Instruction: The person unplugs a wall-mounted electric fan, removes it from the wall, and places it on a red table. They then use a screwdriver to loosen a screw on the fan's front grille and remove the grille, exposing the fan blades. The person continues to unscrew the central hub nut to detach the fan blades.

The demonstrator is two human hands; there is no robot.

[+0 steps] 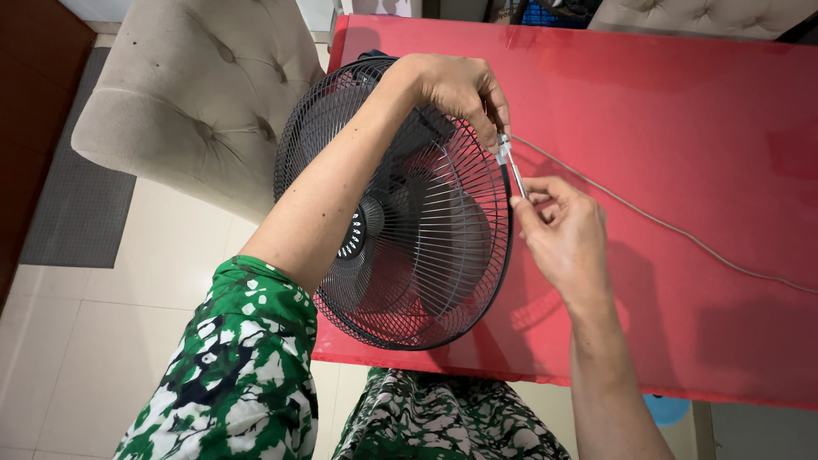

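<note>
A black electric fan (409, 247) with a round wire grille stands on its edge at the left end of a red table (682, 213), its grille facing right. My left hand (460, 89) reaches over the top of the grille and pinches its rim at the upper right. My right hand (562, 234) grips a small screwdriver (511, 166) with a clear handle, its tip up against the rim just below my left fingers. My left forearm crosses in front of the grille and hides part of it.
A grey cord (682, 234) runs across the table from the fan to the right edge. A beige tufted chair (196, 94) stands left of the table on a pale tile floor. A dark mat (77, 196) lies at far left.
</note>
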